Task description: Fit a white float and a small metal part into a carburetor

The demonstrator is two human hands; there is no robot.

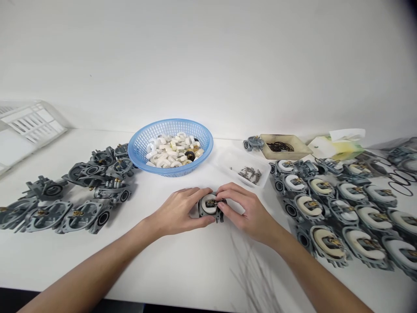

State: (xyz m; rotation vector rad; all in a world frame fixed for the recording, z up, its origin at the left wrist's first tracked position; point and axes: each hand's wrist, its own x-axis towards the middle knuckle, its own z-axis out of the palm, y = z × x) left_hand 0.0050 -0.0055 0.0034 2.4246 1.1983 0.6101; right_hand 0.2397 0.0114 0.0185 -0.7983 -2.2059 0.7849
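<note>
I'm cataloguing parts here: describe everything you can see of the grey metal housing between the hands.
The grey metal housing looks cast, with a rounded rim and its open side facing up. Inside sit a white, C-shaped, plastic-looking piece and brass-coloured parts. The left hand grips its left side; the right hand touches its right. It is over the white table; whether it rests there is unclear.

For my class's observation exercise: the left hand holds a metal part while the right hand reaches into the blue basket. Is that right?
No: the head view shows the right hand at the metal part, which the left hand holds.
</note>
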